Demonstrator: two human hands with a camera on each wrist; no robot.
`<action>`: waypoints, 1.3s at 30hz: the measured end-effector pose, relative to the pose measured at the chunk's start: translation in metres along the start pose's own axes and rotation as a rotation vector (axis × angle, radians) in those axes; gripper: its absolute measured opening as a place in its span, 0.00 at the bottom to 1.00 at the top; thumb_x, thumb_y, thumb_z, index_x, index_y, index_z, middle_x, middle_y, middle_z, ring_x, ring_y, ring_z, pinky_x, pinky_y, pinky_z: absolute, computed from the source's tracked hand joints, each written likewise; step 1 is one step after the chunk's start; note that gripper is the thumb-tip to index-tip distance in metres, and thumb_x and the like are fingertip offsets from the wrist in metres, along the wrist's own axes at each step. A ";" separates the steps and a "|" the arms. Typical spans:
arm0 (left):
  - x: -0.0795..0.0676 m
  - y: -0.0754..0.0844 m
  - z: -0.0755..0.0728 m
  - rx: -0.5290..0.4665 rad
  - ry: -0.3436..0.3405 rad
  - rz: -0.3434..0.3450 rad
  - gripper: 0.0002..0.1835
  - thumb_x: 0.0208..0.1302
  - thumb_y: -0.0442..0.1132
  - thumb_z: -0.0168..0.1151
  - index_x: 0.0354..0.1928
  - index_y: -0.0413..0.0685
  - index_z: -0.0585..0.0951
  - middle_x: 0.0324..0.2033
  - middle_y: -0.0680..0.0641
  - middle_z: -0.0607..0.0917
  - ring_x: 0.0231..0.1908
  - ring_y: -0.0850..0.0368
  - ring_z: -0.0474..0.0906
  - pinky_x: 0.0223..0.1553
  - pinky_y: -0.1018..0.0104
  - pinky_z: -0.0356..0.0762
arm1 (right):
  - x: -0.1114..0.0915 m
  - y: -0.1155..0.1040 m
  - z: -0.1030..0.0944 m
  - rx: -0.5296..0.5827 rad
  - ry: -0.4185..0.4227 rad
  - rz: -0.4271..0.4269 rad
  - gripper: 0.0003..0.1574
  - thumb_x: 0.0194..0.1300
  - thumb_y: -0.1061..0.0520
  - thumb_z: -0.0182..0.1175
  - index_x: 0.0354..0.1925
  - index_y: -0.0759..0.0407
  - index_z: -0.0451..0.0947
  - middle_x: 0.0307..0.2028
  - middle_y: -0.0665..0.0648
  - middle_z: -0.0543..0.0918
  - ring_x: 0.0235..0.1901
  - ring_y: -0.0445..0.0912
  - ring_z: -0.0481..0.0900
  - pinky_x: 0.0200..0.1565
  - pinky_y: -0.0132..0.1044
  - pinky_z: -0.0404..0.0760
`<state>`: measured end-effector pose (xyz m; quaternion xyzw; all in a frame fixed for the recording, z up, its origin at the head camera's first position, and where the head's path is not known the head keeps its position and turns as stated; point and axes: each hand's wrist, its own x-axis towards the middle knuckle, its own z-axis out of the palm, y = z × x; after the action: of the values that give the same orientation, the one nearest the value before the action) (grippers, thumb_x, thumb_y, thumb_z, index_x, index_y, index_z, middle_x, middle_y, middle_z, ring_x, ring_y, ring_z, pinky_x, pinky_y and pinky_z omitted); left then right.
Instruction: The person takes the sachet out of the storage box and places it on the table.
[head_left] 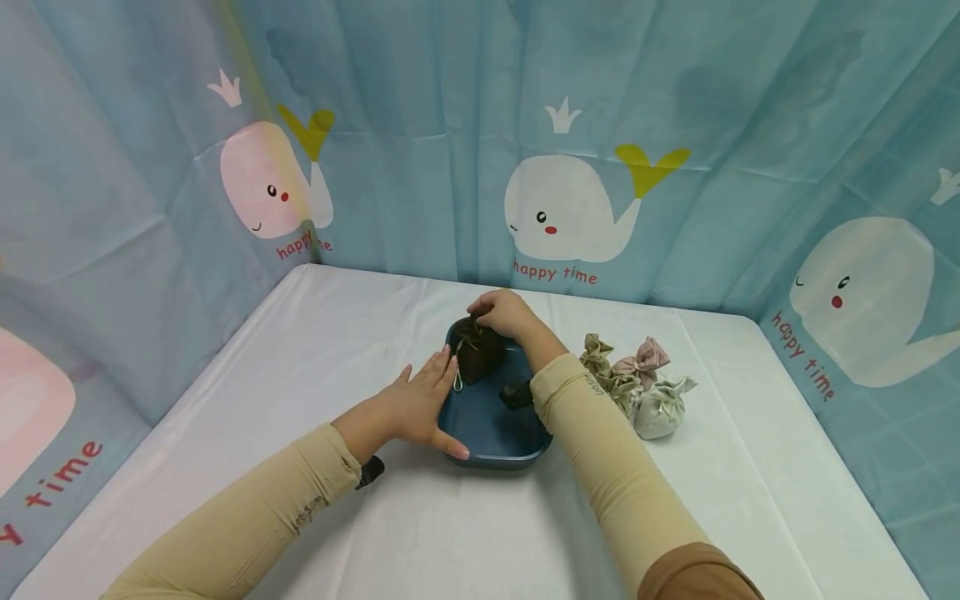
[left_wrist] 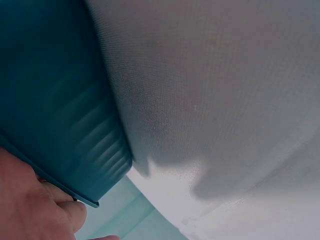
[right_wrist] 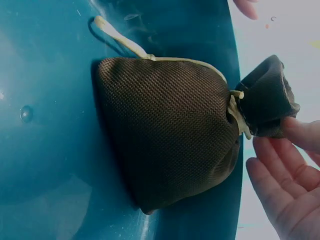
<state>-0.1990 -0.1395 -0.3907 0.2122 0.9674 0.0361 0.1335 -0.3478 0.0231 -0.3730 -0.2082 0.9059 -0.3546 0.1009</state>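
Observation:
A dark brown drawstring pouch [head_left: 480,357] lies at the far end inside a blue tray [head_left: 487,429]. Its pale cord trails along one side in the right wrist view, where the gathered top of the pouch [right_wrist: 165,120] reaches over the tray's rim. With thumb and fingertips my right hand [head_left: 512,317] pinches that gathered top. My left hand [head_left: 416,407] rests along the tray's left side, fingers spread and fairly straight, thumb by the near rim. In the left wrist view, fingers of the left hand [left_wrist: 30,205] touch the rim; the tips are partly hidden.
Right of the tray, partly behind my right forearm, stand several small tied pouches: a pale green one [head_left: 660,410], a pink one [head_left: 645,362] and olive-beige ones [head_left: 597,354]. A white cloth [head_left: 750,467] covers the table. A blue whale-print curtain [head_left: 420,167] hangs around it.

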 end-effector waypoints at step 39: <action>0.004 0.000 0.003 0.017 -0.001 -0.016 0.75 0.26 0.84 0.52 0.71 0.42 0.38 0.70 0.42 0.32 0.69 0.48 0.31 0.63 0.39 0.43 | -0.049 -0.009 -0.057 0.148 0.055 -0.034 0.06 0.61 0.62 0.58 0.34 0.60 0.82 0.34 0.56 0.82 0.39 0.46 0.80 0.45 0.39 0.77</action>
<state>-0.2019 -0.1381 -0.3950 0.2056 0.9693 0.0266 0.1324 -0.3201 0.0734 -0.3236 -0.2058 0.8760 -0.4278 0.0851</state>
